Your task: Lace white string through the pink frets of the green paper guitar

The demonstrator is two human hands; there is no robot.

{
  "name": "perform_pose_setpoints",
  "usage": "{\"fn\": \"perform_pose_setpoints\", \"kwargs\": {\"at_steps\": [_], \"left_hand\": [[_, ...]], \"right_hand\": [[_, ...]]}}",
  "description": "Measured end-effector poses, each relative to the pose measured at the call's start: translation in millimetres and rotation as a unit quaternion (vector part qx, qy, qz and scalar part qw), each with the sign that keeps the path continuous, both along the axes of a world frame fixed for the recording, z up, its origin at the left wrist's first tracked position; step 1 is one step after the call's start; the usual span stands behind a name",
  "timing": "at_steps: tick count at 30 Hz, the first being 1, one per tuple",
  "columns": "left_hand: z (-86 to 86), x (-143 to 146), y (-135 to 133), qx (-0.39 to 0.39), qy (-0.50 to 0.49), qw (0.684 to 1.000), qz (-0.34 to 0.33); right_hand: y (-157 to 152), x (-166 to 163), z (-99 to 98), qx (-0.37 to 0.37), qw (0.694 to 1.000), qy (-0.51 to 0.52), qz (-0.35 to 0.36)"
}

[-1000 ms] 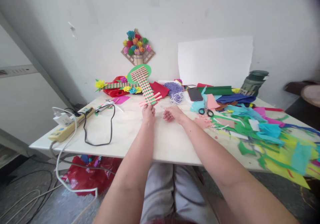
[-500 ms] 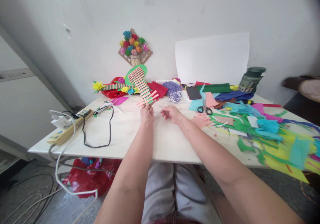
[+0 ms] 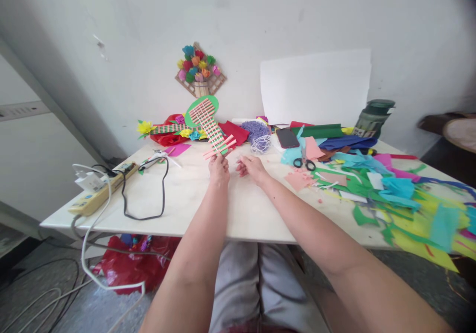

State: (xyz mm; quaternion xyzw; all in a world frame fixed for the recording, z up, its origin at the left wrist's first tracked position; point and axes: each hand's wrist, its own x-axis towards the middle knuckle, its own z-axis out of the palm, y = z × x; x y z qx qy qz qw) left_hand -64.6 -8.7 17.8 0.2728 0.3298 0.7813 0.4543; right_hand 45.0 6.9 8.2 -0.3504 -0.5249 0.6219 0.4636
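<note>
My left hand [image 3: 218, 168] grips the bottom end of a woven paper piece [image 3: 208, 123], green with pink strips, and holds it up tilted toward the wall. Loose pink strip ends [image 3: 219, 147] stick out just above my fingers. My right hand [image 3: 253, 167] rests on the white table [image 3: 208, 204] close beside the left, fingers curled and pinched; what they hold, if anything, is too small to make out.
A glue gun [image 3: 156, 158] with a black cord and a power strip [image 3: 100, 189] lie at the left. Scissors [image 3: 304, 162], a phone [image 3: 287, 138], purple string [image 3: 258, 134] and several coloured paper scraps [image 3: 386, 189] fill the right. A paper flower plaque [image 3: 200, 70] hangs on the wall.
My right hand has slid a little to the left, closer to my left hand. The woven piece has stayed up in my left hand; the view shifted slightly.
</note>
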Motion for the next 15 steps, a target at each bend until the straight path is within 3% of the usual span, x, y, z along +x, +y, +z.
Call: {"fn": "perform_pose_setpoints", "kwargs": {"at_steps": [6, 15], "left_hand": [[-6.7, 0, 4, 0.021, 0.034, 0.999, -0.010], [-9.9, 2, 5, 0.003, 0.100, 0.994, -0.046]], "right_hand": [[-3, 3, 1.2, 0.029, 0.998, 0.010, 0.052], [16, 27, 9.9, 0.020, 0.985, 0.117, -0.124]]}}
